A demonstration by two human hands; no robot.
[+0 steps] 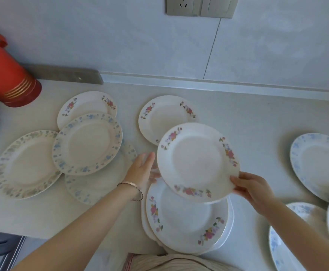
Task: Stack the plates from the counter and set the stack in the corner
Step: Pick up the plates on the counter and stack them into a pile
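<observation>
My right hand (252, 189) grips the near right rim of a white plate with pink flowers (197, 161), held tilted above the counter. Below it, near the counter's front edge, lies a small stack of pink-flowered plates (187, 220). My left hand (142, 169) is open, fingers spread, just left of the held plate and apart from it. Another pink-flowered plate (159, 116) lies behind, partly covered by the held one. On the left, several plates overlap: a blue-rimmed one (87, 143) on top, a pink-flowered one (85, 104) behind, a green-rimmed one (29, 163) at far left.
A red cylindrical container (9, 79) stands at the back left by the wall. Blue-patterned plates (320, 163) lie at the right edge, with more at the bottom right (288, 241). The light counter (257, 124) meets a tiled wall with a socket (183, 5).
</observation>
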